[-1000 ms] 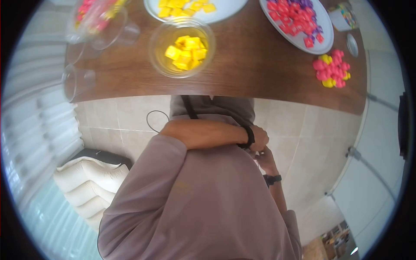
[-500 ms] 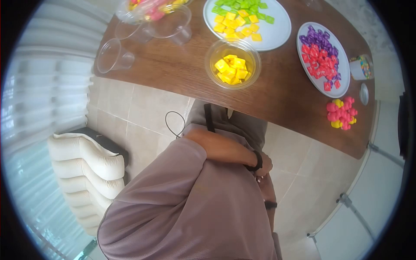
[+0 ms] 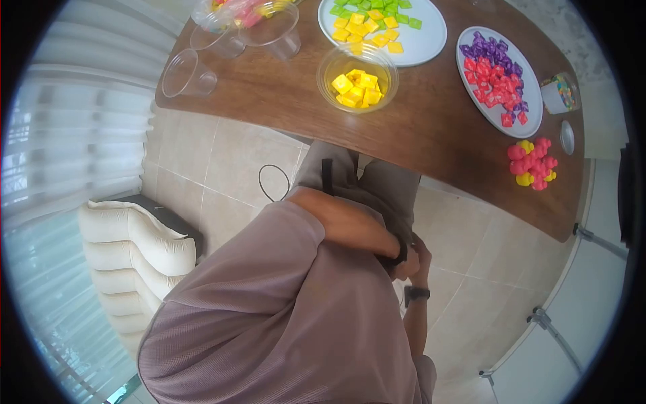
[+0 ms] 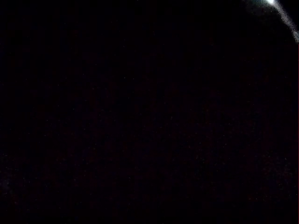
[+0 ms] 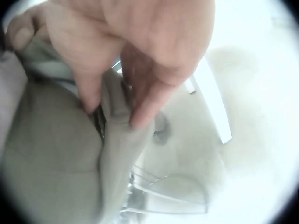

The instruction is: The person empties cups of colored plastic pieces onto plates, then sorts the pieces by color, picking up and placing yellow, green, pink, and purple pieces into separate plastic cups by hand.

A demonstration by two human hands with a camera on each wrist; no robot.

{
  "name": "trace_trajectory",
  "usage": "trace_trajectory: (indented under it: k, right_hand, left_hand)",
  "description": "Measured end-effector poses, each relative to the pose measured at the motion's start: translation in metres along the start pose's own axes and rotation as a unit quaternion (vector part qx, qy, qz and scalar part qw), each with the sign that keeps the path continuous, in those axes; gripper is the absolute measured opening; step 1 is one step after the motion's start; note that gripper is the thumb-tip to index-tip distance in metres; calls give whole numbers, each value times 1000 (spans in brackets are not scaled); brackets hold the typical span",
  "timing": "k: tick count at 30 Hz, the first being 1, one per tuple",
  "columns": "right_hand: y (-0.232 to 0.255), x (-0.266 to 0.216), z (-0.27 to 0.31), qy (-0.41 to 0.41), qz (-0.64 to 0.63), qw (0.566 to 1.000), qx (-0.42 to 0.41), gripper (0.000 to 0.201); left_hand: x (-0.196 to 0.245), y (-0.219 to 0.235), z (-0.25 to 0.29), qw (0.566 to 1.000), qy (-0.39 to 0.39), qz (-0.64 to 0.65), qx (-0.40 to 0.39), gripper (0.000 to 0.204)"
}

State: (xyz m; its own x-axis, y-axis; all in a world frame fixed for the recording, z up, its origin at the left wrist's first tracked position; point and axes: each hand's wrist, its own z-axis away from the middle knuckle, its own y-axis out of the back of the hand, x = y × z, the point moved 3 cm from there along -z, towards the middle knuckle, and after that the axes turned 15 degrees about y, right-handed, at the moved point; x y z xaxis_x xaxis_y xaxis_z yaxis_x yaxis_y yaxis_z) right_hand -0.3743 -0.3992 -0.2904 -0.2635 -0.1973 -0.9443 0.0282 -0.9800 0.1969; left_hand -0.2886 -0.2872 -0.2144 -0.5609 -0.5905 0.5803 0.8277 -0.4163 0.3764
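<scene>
In the head view both hands are at the right hip of the grey trousers (image 3: 393, 192). The left arm crosses the body, and its hand (image 3: 405, 269) lies close by the right hand (image 3: 422, 261). Seen from the right wrist, the right hand (image 5: 135, 42) pinches a fold of grey cloth (image 5: 117, 105) between thumb and finger, beside a dark opening. Fingers of the left hand (image 5: 23, 35) touch the cloth at the upper left; their full grip is hidden. The left wrist view is almost black.
On the brown table (image 3: 269, 101) stand a tub of yellow pieces (image 3: 358, 87), a plate of green and yellow pieces (image 3: 424, 50), a plate of red and purple pieces (image 3: 498, 81), clear cups (image 3: 192, 74) and pink and yellow figures (image 3: 531, 163). A cream cushioned seat (image 3: 138, 256) is at left.
The head view has shifted, with the table farther right than a second ago and tilted. Both hands stay together at the hip; the right hand has moved up slightly beside the left.
</scene>
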Motion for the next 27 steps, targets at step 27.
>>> trace_trajectory:
  k: [27]
  right_hand:
    - [3,-405,-210,381,178,905,-66,25]
  left_hand:
    - [-81,90,218,854,-50,310,414,24]
